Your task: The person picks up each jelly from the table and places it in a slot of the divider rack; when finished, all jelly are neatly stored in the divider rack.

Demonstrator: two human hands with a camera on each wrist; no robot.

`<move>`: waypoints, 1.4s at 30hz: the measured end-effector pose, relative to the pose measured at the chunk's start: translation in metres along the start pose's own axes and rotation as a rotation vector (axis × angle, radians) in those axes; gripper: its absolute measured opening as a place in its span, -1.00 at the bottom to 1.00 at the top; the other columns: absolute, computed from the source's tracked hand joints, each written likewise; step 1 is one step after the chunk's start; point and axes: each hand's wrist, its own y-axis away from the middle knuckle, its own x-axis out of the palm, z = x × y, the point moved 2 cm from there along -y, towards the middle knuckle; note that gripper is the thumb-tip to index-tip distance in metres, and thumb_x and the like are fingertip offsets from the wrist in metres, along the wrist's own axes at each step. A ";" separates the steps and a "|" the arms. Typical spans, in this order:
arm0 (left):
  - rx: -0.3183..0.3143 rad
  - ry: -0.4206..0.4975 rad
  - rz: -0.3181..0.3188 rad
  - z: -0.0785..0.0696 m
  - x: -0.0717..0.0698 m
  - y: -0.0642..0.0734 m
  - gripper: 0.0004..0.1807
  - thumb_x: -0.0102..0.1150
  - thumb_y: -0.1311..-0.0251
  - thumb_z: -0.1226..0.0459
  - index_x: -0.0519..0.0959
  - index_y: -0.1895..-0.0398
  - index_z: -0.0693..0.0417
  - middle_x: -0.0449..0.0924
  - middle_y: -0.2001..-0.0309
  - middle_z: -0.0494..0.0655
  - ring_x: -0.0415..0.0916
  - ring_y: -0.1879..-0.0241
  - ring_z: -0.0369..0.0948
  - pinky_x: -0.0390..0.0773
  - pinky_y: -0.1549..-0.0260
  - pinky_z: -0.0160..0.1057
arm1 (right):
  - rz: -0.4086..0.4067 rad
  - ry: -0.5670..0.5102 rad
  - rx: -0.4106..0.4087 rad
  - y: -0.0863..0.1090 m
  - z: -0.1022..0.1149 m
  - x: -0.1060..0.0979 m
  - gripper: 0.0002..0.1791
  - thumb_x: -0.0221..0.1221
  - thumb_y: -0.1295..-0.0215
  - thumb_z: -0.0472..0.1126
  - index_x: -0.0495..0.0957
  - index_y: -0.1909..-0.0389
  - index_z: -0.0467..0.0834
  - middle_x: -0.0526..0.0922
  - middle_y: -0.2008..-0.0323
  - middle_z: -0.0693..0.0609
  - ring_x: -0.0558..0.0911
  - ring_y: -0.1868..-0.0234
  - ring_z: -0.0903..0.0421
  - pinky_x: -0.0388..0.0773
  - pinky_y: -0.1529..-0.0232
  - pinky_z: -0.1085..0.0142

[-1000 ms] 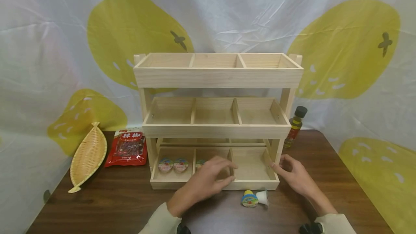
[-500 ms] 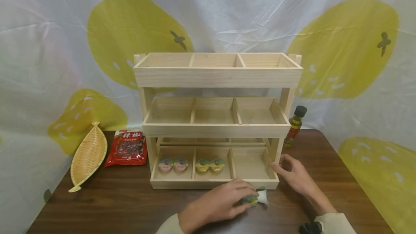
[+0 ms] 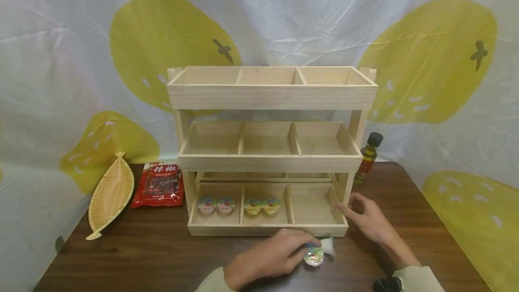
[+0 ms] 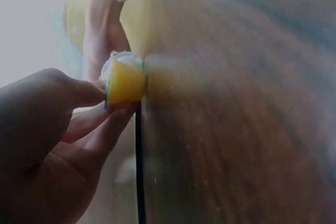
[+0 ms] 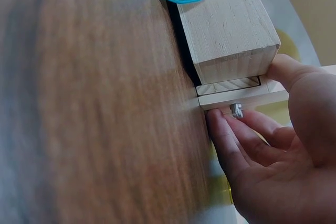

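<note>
On the desk [image 3: 142, 256] before the rack [image 3: 269, 164], the left hand [image 3: 273, 253] pinches a cup [image 3: 314, 257], the right hand [image 3: 366, 220] grips the rack's edge; sideways dragging could roll the white cup [image 3: 327, 246].

Right grip [image 5: 275, 174] on wooden rack [image 5: 228, 32]

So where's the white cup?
In the head view, the white cup lies right of centre, before the rack, beside the yellow cup in the left hand.
</note>
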 end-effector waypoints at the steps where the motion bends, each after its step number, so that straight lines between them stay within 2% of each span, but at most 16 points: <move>1: -0.006 0.022 0.008 0.001 0.000 0.000 -0.69 0.05 -0.65 0.31 0.64 -0.30 0.09 0.76 -0.24 -0.11 0.65 -0.31 -0.33 0.54 -0.34 -0.50 | 0.001 -0.002 -0.002 0.000 0.000 0.000 -0.55 0.24 -0.58 0.16 0.65 -0.12 -0.15 0.80 -0.03 -0.05 0.70 -0.18 -0.03 0.61 -0.09 0.16; 5: -0.039 0.091 0.056 0.003 0.001 0.001 -0.65 0.04 -0.69 0.18 0.60 -0.34 0.07 0.73 -0.27 -0.13 0.63 -0.30 -0.36 0.55 -0.30 -0.53 | -0.006 0.005 -0.007 -0.001 0.000 -0.001 -0.57 0.25 -0.58 0.16 0.65 -0.09 -0.13 0.79 0.00 -0.03 0.68 -0.13 0.03 0.59 -0.04 0.25; 9: -0.044 0.111 0.076 0.003 0.001 0.001 -0.60 0.22 -0.59 0.04 0.59 -0.33 0.02 0.73 -0.19 -0.22 0.61 -0.19 -0.48 0.52 -0.21 -0.62 | -0.014 0.011 -0.009 -0.002 -0.001 -0.001 -0.59 0.26 -0.57 0.15 0.65 -0.06 -0.12 0.78 0.02 -0.02 0.64 -0.07 0.06 0.57 0.01 0.33; 11: -0.035 0.119 0.085 0.003 0.000 0.002 -0.58 0.27 -0.55 0.06 0.59 -0.33 0.02 0.72 -0.19 -0.21 0.60 -0.17 -0.49 0.51 -0.20 -0.63 | -0.016 0.008 -0.012 -0.002 -0.001 -0.001 -0.60 0.27 -0.57 0.14 0.65 -0.06 -0.12 0.77 0.02 -0.02 0.64 -0.07 0.07 0.56 0.02 0.33; 16: -0.014 0.133 0.125 0.001 -0.002 0.002 -0.56 0.27 -0.55 0.14 0.57 -0.39 0.02 0.68 -0.33 -0.12 0.58 -0.33 -0.36 0.50 -0.34 -0.51 | -0.007 -0.003 -0.014 -0.001 -0.002 -0.001 -0.61 0.26 -0.58 0.13 0.64 -0.07 -0.12 0.78 0.00 -0.02 0.66 -0.10 0.07 0.57 0.01 0.33; 21: 0.007 0.113 0.104 0.002 -0.001 0.000 -0.56 0.43 -0.43 0.11 0.62 -0.30 -0.02 0.74 -0.20 -0.19 0.60 -0.18 -0.49 0.50 -0.21 -0.63 | -0.009 0.001 -0.005 -0.001 -0.003 -0.001 -0.59 0.26 -0.58 0.15 0.65 -0.06 -0.13 0.79 0.01 -0.02 0.67 -0.10 0.07 0.58 0.02 0.33; 28: -0.004 0.119 0.065 0.004 0.000 -0.001 -0.57 0.57 -0.26 0.05 0.70 -0.12 -0.06 0.79 0.00 -0.27 0.55 0.06 -0.61 0.49 0.00 -0.72 | -0.011 0.004 -0.002 -0.001 -0.002 -0.002 -0.57 0.26 -0.58 0.15 0.65 -0.09 -0.14 0.79 -0.01 -0.04 0.68 -0.12 0.05 0.59 -0.03 0.28; 35: -0.006 0.114 0.049 0.003 -0.004 -0.002 -0.51 0.63 -0.16 0.00 0.72 -0.10 -0.06 0.81 0.03 -0.30 0.53 0.10 -0.64 0.52 0.03 -0.72 | -0.009 -0.006 0.002 -0.002 -0.003 -0.001 -0.56 0.26 -0.57 0.15 0.65 -0.11 -0.15 0.79 -0.03 -0.05 0.68 -0.15 0.02 0.60 -0.06 0.24; 38: -0.022 0.148 0.041 0.004 -0.008 -0.004 -0.50 0.64 -0.15 0.02 0.72 -0.11 -0.05 0.82 0.03 -0.29 0.54 0.12 -0.64 0.55 0.05 -0.70 | -0.008 -0.006 0.004 -0.002 -0.003 0.000 -0.54 0.26 -0.57 0.16 0.64 -0.13 -0.15 0.78 -0.05 -0.07 0.67 -0.17 0.00 0.60 -0.08 0.19; 42: -0.038 0.179 0.024 0.004 -0.016 -0.008 -0.48 0.63 -0.17 0.04 0.69 -0.15 -0.04 0.83 -0.02 -0.28 0.57 0.06 -0.62 0.55 -0.02 -0.68 | -0.009 -0.005 0.002 -0.001 -0.003 0.001 -0.54 0.26 -0.57 0.16 0.64 -0.14 -0.16 0.78 -0.06 -0.08 0.68 -0.20 -0.06 0.61 -0.12 0.12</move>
